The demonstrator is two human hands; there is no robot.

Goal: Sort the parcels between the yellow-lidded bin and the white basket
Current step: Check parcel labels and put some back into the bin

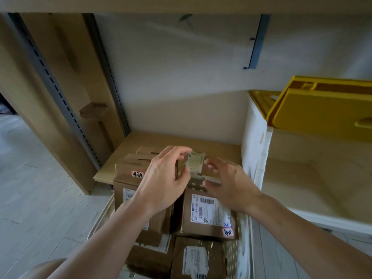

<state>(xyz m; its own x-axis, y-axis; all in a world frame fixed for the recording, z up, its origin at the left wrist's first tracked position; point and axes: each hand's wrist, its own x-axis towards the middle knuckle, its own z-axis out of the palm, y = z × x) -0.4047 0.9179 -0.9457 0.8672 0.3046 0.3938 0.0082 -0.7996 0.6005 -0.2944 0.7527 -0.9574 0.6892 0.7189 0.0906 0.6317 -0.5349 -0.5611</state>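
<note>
Cardboard parcels (209, 212) are sitting piled in the white basket (244, 248); the left hand (163, 182) is pinching a small parcel (191, 164) while the right hand (227, 182) is hovering open beside it. That one-handed pinch is risking a slip, dropping it among the pile.

Left hand (161, 178) pinches a small parcel (194, 163) above the white basket (244, 248); right hand (227, 182) hovers beside it.

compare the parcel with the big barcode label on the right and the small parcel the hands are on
The barcode-label parcel is larger and sits among others in the white basket, untouched; the small parcel is raised above the pile, gripped by the left hand, the right hand open beside it. The larger shows a pink sticker; the smaller does not. Both are brown cardboard.
</note>
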